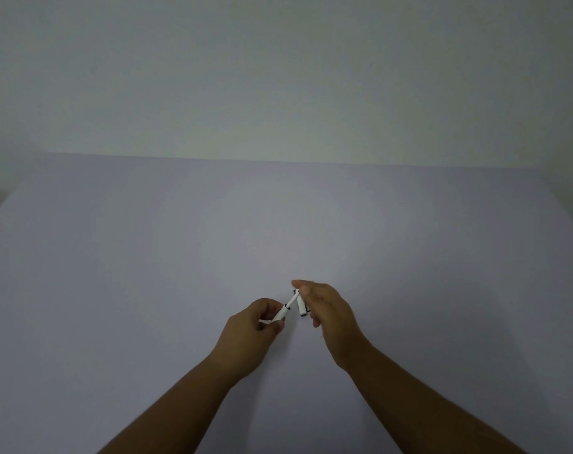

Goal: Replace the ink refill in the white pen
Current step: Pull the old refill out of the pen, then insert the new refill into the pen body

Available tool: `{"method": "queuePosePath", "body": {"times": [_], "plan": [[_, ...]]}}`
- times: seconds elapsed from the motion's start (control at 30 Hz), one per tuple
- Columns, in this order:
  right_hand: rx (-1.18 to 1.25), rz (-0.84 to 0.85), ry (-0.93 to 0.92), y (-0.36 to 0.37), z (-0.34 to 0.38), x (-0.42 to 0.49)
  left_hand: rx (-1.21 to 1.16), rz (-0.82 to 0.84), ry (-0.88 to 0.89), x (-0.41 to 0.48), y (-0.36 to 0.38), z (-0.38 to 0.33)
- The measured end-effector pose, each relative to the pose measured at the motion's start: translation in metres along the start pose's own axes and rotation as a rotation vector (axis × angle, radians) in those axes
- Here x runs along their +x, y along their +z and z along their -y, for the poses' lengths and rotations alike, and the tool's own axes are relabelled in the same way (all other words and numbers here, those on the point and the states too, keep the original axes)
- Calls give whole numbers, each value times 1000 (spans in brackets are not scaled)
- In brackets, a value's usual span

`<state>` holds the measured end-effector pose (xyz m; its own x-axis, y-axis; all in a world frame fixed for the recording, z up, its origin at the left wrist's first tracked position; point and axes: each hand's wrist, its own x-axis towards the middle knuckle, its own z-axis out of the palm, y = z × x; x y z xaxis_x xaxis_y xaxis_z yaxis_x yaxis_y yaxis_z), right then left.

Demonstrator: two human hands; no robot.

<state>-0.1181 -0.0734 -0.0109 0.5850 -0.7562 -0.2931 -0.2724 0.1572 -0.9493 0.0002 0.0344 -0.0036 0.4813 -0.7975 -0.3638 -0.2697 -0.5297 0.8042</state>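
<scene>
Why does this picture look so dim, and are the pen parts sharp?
Head view: light is low and flat, the table greyish with darker corners; its far edge bows from the wide lens; the left hand and right hand look dark, and the pen parts between them are small and soft.

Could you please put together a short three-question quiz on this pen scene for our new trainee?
1. True or false: the pen parts are lying loose on the table.
2. Which hand grips the white barrel piece that slants up toward the other hand? A) left B) right C) neither
3. Fill in: the short white piece with a dark part beside it sits in the ____ hand.

Key
1. False: both pieces are held above the surface, in the left hand and the right hand.
2. A
3. right; whether the thin tip at its fingertips is the refill is too small to tell.
</scene>
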Motion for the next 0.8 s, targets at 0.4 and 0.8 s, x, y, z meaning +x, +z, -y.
{"method": "queuePosePath", "body": {"times": [0.4, 0.8], "plan": [[-872, -150, 100, -15, -27, 41, -89, 34, -62, 2, -1, -1], [-990, -144, 158, -1, -31, 57, -99, 33, -71, 5, -1, 3]]}}
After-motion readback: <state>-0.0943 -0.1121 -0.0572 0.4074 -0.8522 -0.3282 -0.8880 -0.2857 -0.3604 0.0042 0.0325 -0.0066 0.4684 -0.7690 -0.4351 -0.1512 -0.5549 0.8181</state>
